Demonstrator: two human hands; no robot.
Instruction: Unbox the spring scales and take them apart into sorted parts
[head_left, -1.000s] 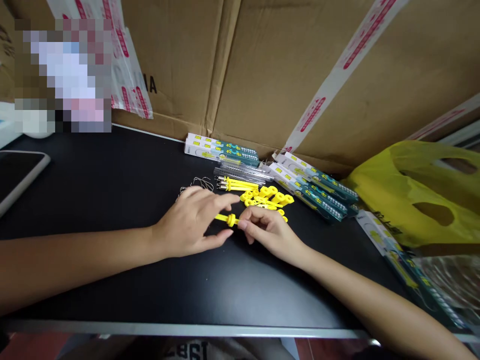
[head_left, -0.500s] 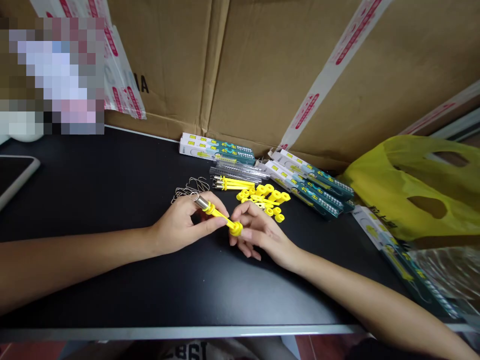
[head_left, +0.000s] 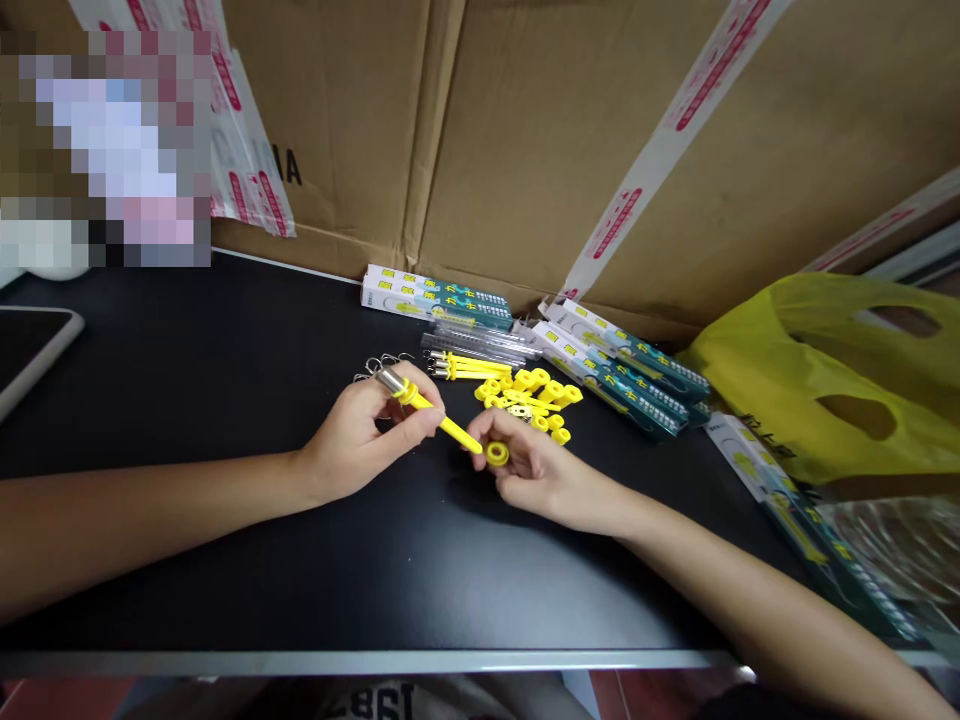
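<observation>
My left hand (head_left: 356, 430) pinches a yellow plastic rod (head_left: 459, 434) with a metal end and a yellow collar near its top. The rod slants down to the right, its bare tip close to my right fingers. In my right hand (head_left: 540, 468) is a small round yellow cap (head_left: 496, 454), held at the fingers with its hollow side showing. Rod and cap are apart. Behind my left hand lie wire hooks (head_left: 373, 367), partly hidden by it. Beyond my right hand are several loose yellow caps (head_left: 551, 391) and a few yellow rods with metal ends (head_left: 480, 368).
Clear plastic tubes (head_left: 480, 340) lie behind the yellow parts. Printed boxes (head_left: 435, 298) stand along the cardboard (head_left: 540, 150), with more boxes (head_left: 615, 370) to the right. A yellow plastic bag (head_left: 780, 370) lies at the far right. A phone or tablet (head_left: 34, 350) sits at the left edge.
The yellow cap has come off the rod's tip and now sits in my right hand, a little to the right. My left hand keeps hold of the rod.
</observation>
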